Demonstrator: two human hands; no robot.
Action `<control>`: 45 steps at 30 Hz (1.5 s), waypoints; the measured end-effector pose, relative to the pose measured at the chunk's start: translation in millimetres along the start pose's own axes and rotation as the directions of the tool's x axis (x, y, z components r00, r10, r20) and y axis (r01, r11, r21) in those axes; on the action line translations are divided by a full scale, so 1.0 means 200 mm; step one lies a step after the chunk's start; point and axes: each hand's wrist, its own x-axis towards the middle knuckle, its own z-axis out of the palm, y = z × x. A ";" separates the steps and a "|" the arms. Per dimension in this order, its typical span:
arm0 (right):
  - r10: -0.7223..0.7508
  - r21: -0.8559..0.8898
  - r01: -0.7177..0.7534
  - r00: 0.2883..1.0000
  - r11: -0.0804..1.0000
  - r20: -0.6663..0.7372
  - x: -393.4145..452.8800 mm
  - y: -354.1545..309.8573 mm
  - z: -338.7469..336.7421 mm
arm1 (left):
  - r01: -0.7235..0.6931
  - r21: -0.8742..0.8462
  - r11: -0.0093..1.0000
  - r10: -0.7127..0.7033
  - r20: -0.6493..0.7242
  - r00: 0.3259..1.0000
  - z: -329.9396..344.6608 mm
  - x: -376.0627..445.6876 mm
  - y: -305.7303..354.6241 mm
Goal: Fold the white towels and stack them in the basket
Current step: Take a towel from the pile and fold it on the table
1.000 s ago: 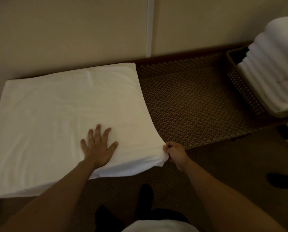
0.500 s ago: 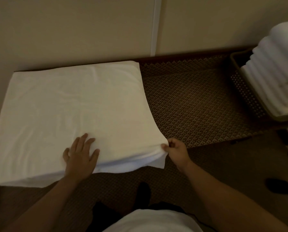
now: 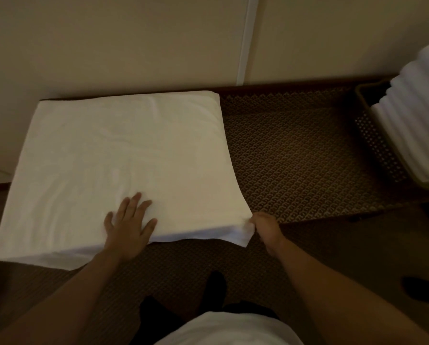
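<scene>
the right hand (image 3: 264, 227) makes the grip: its fingers are pressed together on the near right corner of the white towel (image 3: 123, 160), pinching the layered edge where a small flap of cloth pokes out toward the person. the left hand (image 3: 128, 222) is spread flat, palm down, fingers apart, pressing on the towel's top close to its near edge and a little left of the pinched corner; it holds nothing. both forearms reach in from the bottom of the view.

the towel lies folded into a broad, thick rectangle on the left part of the tabletop (image 3: 295, 150), a dark surface with a fine woven pattern. its far edge sits close against the beige wall (image 3: 108, 41), and its near edge shows stacked layers along the fold. the top has only faint creases.

to the right, well apart from the towel, a brown perforated basket (image 3: 377, 143) stands at the edge of the view, partly cut off. inside it a stack of folded white towels (image 3: 417, 115) rises above the rim. a pale vertical strip (image 3: 245, 38) runs down the wall behind the bare stretch of tabletop between towel and basket. the lighting is dim.
</scene>
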 end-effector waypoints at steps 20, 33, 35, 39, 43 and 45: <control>-0.116 0.072 0.145 0.945 0.987 -0.306 -0.01 -0.10 0.24 | 0.481 -0.246 0.842 -0.515 -0.098 0.851 -0.20 0.10 -0.46; -0.140 0.023 0.165 0.897 0.986 -0.419 -0.01 -0.13 0.21 | 0.471 -0.336 0.816 -0.514 -0.050 0.856 -0.24 0.10 -0.53; -0.037 0.083 0.063 0.957 0.995 -0.288 0.03 -0.12 0.17 | 0.445 -0.387 0.808 -0.509 -0.077 0.857 -0.24 0.08 -0.53; 0.046 0.158 -0.043 0.999 0.986 -0.013 0.07 -0.13 0.11 | 0.412 -0.411 0.813 -0.498 -0.126 0.858 -0.22 0.05 -0.56; 0.052 0.242 -0.052 0.999 0.969 0.004 0.06 -0.16 0.10 | 0.397 -0.374 0.838 -0.469 -0.123 0.875 -0.21 0.02 -0.58; 0.050 0.241 -0.060 0.998 0.969 0.046 0.05 -0.17 0.07 | 0.392 -0.364 0.845 -0.460 -0.119 0.880 -0.21 0.02 -0.58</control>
